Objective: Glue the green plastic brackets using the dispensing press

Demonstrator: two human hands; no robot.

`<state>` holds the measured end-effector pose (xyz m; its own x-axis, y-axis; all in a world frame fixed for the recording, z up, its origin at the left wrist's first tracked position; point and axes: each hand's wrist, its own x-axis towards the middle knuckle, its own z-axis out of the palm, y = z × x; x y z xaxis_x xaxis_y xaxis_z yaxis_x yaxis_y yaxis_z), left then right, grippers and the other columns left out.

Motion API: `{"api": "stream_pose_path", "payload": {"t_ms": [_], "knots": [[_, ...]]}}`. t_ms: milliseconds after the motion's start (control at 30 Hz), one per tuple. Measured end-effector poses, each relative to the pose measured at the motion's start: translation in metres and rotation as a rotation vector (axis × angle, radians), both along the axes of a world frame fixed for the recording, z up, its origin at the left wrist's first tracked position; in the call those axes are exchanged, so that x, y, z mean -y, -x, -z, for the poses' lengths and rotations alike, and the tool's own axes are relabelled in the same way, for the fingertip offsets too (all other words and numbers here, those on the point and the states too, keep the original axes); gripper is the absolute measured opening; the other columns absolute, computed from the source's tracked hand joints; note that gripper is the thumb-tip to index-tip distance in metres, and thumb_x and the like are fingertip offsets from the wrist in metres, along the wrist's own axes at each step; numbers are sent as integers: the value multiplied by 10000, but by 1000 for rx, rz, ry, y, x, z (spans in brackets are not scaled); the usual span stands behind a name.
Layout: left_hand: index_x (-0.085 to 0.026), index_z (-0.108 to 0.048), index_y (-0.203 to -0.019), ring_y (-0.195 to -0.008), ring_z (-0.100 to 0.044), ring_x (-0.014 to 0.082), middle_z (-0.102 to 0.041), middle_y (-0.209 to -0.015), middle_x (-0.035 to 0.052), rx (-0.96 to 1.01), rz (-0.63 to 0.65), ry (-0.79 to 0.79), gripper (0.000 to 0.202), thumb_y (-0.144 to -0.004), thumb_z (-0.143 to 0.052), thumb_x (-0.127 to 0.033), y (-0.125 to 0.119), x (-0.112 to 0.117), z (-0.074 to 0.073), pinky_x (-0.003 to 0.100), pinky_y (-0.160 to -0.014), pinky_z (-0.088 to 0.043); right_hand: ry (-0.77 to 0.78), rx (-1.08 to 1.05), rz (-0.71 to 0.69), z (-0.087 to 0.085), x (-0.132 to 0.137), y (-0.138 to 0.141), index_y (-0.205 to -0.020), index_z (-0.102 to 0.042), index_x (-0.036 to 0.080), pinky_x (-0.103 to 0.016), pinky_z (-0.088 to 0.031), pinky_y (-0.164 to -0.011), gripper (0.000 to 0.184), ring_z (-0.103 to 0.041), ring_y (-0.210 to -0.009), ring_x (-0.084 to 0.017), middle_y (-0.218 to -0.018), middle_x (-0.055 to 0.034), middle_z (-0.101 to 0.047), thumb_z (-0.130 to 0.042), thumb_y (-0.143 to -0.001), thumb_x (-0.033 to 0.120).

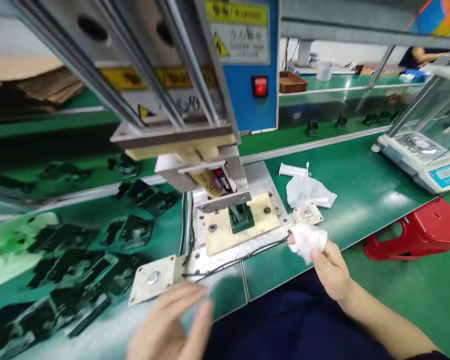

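My right hand is closed on a crumpled white cloth at the front right of the press base. My left hand, blurred, has its thumb and fingers apart and holds nothing. It is nearest to the left metal button plate. Between my hands stands a press with a cream fixture block on its metal base. A dark green plastic part sits in that block, its upper end partly hidden under the press head.
Many dark parts lie on the left bench, beside a pale green tray. A white sheet and a clear tube lie right of the press. Farther right are an enclosed scale and a red stool.
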<state>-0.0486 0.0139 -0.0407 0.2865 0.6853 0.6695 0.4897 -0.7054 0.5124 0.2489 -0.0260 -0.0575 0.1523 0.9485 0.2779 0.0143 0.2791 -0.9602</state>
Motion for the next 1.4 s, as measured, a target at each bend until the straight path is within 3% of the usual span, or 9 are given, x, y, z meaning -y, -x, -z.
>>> {"api": "stream_pose_path", "payload": {"t_ms": [100,233,400,633,867,967,1100,1267,1400], "knots": [[-150,-616,-1070,-760,-680,168,-678,-875,63,-13,265,-14,180,-916,-683,-214,-54,6,-21,258,-676,-579,66,-105,-353,-15,12,25,-1382,-615,235,-486,-470,-1073,646,-607,-1226,-327,-1245,-130,-678,-471,-957,700],[-141,-607,-1058,-778,-670,160,-663,-904,83,31,235,-15,157,-962,-658,-255,-89,8,-13,249,-677,-578,5,-133,-439,-16,18,42,-1485,-493,268,-524,-343,-1181,704,-521,-1341,-326,-1332,-130,-626,-504,-937,708],[-139,-634,-1032,-688,-642,148,-665,-844,73,-50,279,-113,155,-977,-509,-66,-84,10,9,237,-567,-538,-1,-227,-322,-2,17,54,-1357,-607,259,-551,-379,-1155,532,-553,-1306,-329,-1264,-131,-660,-560,-954,604],[-87,-677,-1048,-843,-689,234,-694,-885,139,-96,281,-258,197,-936,-526,-27,-84,1,26,319,-710,-610,46,-412,-162,-3,1,77,-1116,-692,251,-421,-546,-925,248,-687,-912,-224,-940,-60,-710,-583,-999,440],[-117,-655,-1137,-816,-707,214,-724,-943,121,-168,526,-76,231,-918,-595,-74,-99,4,14,313,-673,-601,68,-350,257,-14,4,39,-981,-620,274,-193,-399,-444,149,-404,-451,-86,-589,75,-451,-569,-1012,410],[-143,-666,-1058,-788,-704,181,-731,-919,91,-38,361,-41,203,-884,-642,-42,-86,-4,6,283,-683,-589,28,29,584,-1,-3,-5,-1038,-641,246,-236,-457,-491,214,-537,-548,-116,-743,20,-593,-676,-935,429],[-164,-683,-972,-813,-707,183,-726,-915,76,-58,-49,-82,224,-814,-702,-6,-40,-29,2,287,-751,-579,-73,517,979,31,-28,-58,-1087,-685,166,-415,-569,-791,376,-702,-830,-251,-922,-87,-718,-683,-893,487],[-139,-740,-977,-864,-714,261,-748,-962,141,-247,-510,-20,159,-852,-723,-236,10,-58,12,354,-754,-556,-15,494,958,50,-53,-75,-1042,-718,89,-426,-551,-903,418,-715,-973,-283,-1018,-140,-749,-661,-890,474],[-158,-734,-864,-706,-676,236,-753,-818,98,-431,-450,-115,102,-832,-737,-255,11,-62,21,329,-620,-473,-11,499,891,46,-55,-72,-940,-731,101,-384,-566,-810,372,-716,-858,-251,-899,-105,-754,-699,-847,460]]}}
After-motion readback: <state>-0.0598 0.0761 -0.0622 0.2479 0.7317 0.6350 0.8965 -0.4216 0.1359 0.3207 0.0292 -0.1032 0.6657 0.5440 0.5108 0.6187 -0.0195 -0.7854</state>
